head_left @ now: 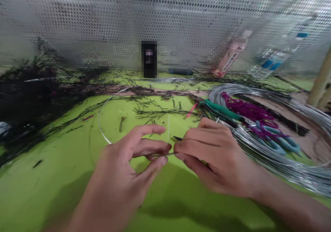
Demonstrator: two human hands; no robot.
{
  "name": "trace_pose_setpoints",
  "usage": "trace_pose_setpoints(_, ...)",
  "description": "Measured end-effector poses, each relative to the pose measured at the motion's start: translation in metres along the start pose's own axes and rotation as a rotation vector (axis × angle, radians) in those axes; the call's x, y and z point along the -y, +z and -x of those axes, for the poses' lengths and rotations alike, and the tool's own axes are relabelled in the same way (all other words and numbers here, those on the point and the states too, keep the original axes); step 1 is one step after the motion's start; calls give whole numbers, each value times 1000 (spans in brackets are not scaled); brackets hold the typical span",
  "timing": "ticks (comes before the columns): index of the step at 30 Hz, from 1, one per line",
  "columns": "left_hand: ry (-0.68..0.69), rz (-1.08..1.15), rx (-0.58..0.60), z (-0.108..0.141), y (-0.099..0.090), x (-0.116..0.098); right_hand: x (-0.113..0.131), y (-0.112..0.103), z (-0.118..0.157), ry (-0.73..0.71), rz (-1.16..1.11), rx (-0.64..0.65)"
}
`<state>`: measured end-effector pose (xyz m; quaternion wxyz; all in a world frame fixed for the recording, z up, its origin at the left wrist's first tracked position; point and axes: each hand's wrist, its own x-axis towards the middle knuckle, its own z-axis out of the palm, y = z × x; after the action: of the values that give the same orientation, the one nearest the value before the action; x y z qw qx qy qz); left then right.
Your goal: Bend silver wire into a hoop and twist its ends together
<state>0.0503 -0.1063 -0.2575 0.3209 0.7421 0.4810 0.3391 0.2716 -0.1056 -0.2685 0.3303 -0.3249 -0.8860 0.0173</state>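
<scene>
Close together above the green table top, my left hand (129, 159) and my right hand (214, 152) pinch a thin wire (170, 154) between thumbs and fingertips. A short gap separates the fingertips. From behind my left hand a pale wire (99, 119) curves up and away in a wide arc. A straight whitish end (168, 128) stands up between the hands. Out of my right hand's fingers pokes a dark pointed tip (177, 138); the rest of it is hidden in the hand, so its kind is unclear.
Right of my hands lie a coil of silvery wire (274, 168), green-handled pliers (219, 109), blue-handled scissors (274, 145) and purple string (248, 107). Dark, twig-like strands (33, 104) heap at left. Two bottles (230, 57) lean against the perforated metal panel (103, 25).
</scene>
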Motion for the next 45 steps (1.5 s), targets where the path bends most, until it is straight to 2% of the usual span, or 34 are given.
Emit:
trace_pose_setpoints(5, -57, 105, -34, 3, 3, 0, 2, -2, 1, 11, -13, 1)
trace_pose_setpoints(11, 79, 53, -107, 5, 5, 3, 2, 0, 0, 31, -36, -17)
trace_pose_setpoints(13, 179, 20, -110, 3, 5, 4, 3, 1, 0, 38, -49, -27)
trace_pose_setpoints(17, 544, -116, -54, -3, 0, 7, 2, 2, 0, 55, -75, -46)
trace_pose_setpoints(19, 628, -172, 2, -5, -5, 9, 2, 4, 1, 55, -77, -45)
trace_pose_setpoints(21, 528, -135, 76, -6, -11, 10, 3, 5, 2, 40, -65, -38)
trace_pose_setpoints(24, 218, -3, 216, -8, -17, 9, 4, 6, 3, 4, -36, -38)
trace_pose_setpoints(26, 66, 52, 296, -12, -19, 7, 6, 5, 3, -14, -7, -43)
trace_pose_setpoints(29, -111, 80, 380, -17, -19, 4, 8, 5, 2, -35, 26, -34)
trace_pose_setpoints(31, -158, 75, 396, -19, -18, 2, 9, 4, 2, -36, 25, -25)
trace_pose_setpoints(36, 5, 14, 333, -16, -16, 4, 8, 4, 1, 3, -23, -11)
trace_pose_setpoints(43, 282, -165, 171, -8, -9, 8, 11, 3, 2, 47, -74, 9)
trace_pose_setpoints(45, 389, -238, 92, -5, -6, 11, 12, 3, 2, 56, -98, 15)
